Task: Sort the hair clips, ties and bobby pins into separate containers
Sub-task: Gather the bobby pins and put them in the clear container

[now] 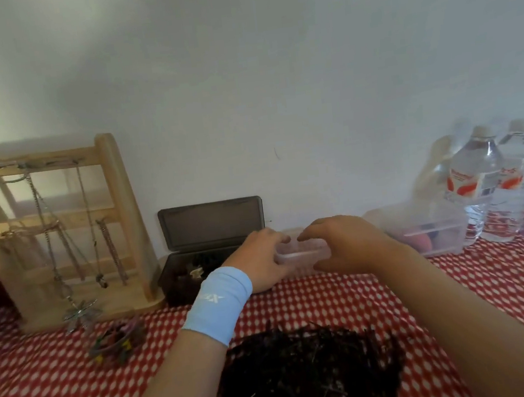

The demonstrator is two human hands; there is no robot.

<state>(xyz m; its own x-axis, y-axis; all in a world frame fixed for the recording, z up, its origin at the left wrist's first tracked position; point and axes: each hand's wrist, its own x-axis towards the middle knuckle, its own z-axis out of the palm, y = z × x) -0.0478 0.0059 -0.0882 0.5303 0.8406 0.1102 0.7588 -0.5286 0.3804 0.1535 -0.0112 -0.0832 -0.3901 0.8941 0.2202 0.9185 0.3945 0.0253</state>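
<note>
Centrally, at far edge: small clear container (pixel 299 254) gripped at both ends by left hand (pixel 261 257) and right hand (pixel 341 244), fingers curled round its walls. Likely light, thin, slippery; best held low on opposite sides. Near: bobby-pin pile (pixel 306 372); hair ties (pixel 117 340) near left.

Arms extended; left hand (pixel 261 260), right hand (pixel 347 244) grip container (pixel 300 255), fingers curled.

A small clear container (pixel 299 254) is gripped at its ends by the left hand (pixel 258 260) and the right hand (pixel 346 246) over the checked counter (pixel 331 298). Dark bobby pins (pixel 307 376) are heaped at its 6 o'clock, hair ties (pixel 118 340) at 8 o'clock, an open dark box (pixel 211 223) at 9 o'clock, a second clear container (pixel 434 227) at 3 o'clock
</note>
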